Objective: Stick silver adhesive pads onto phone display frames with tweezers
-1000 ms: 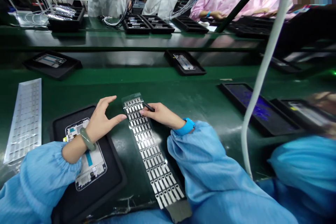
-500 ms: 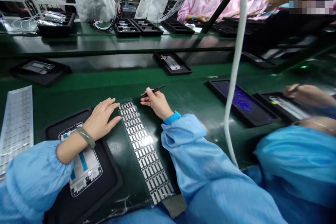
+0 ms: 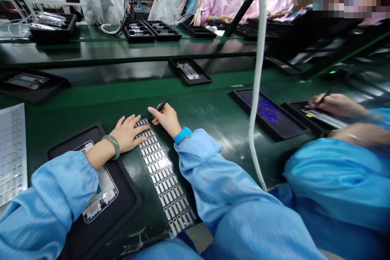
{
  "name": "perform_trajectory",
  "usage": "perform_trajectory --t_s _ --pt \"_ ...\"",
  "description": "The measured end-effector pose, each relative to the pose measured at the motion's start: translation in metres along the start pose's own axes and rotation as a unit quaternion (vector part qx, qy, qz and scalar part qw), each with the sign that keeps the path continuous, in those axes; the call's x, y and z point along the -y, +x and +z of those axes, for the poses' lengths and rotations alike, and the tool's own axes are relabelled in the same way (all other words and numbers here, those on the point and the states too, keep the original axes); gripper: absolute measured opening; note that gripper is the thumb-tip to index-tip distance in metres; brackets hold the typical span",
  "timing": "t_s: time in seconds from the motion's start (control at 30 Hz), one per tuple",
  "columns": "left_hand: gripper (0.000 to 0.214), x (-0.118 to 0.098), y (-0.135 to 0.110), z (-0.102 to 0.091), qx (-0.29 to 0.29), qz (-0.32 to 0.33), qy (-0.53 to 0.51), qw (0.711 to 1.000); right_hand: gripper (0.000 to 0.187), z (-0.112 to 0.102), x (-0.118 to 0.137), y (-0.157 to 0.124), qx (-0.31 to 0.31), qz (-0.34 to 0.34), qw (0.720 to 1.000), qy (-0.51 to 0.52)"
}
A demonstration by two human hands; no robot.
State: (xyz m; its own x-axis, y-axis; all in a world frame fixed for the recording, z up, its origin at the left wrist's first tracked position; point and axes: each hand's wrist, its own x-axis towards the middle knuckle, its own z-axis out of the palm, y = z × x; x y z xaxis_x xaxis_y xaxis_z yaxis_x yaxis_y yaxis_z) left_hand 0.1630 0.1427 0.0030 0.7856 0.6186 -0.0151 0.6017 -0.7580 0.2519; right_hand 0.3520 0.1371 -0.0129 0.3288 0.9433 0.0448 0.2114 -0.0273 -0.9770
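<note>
My left hand (image 3: 129, 133) lies open with its fingers spread, the fingertips resting on the upper end of a long strip of small metal pieces on clear film (image 3: 163, 174). My right hand (image 3: 166, 120) pinches slim black tweezers (image 3: 159, 108) just above the strip's top end, with the tips pointing away from me. Under my left forearm, a phone frame (image 3: 102, 199) lies in a black tray (image 3: 124, 211), partly hidden by my blue sleeve. A wider sheet of similar metal pieces (image 3: 12, 154) lies at the far left.
A co-worker's hands (image 3: 335, 105) work with tweezers over a tray at the right. A white hose (image 3: 257, 89) hangs down in front of a tray with a blue-lit panel (image 3: 265, 109). More black trays stand on the green bench and back shelf, where several people stand.
My right hand has lifted the tweezers off the strip. My left hand has moved from beside the strip onto its upper end. The whole view has drifted left.
</note>
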Motion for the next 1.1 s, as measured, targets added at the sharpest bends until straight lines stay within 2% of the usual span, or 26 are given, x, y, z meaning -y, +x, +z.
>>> perform_trajectory --t_s 0.17,0.37,0.6,0.7,0.8,0.93,1.1 --pt "0.046 -0.001 -0.001 -0.001 0.004 -0.004 0.008 1.0 0.035 0.004 0.0 0.003 0.005 -0.002 1.0 -0.009" --pt "0.045 -0.003 -0.001 -0.001 0.0 -0.011 -0.006 1.0 0.024 0.007 0.0 0.008 -0.006 0.047 0.999 0.027" --pt "0.041 -0.001 0.0 0.002 -0.029 0.0 -0.075 0.997 0.02 -0.002 0.013 0.006 0.017 0.115 0.984 0.138" --pt "0.039 -0.003 -0.003 -0.004 -0.061 -0.001 -0.134 0.989 0.024 -0.007 0.024 -0.003 0.032 0.12 0.972 0.2" --pt "0.037 -0.01 -0.014 -0.02 -0.116 -0.026 -0.214 0.97 0.026 -0.004 0.041 -0.019 0.035 0.104 0.962 0.25" --pt "0.037 -0.024 -0.043 -0.043 -0.17 -0.095 -0.337 0.921 0.032 0.017 0.067 -0.048 0.067 0.068 0.951 0.295" --pt "0.032 -0.035 -0.083 -0.052 -0.223 -0.176 -0.435 0.855 0.032 0.044 0.086 -0.077 0.117 0.012 0.947 0.299"
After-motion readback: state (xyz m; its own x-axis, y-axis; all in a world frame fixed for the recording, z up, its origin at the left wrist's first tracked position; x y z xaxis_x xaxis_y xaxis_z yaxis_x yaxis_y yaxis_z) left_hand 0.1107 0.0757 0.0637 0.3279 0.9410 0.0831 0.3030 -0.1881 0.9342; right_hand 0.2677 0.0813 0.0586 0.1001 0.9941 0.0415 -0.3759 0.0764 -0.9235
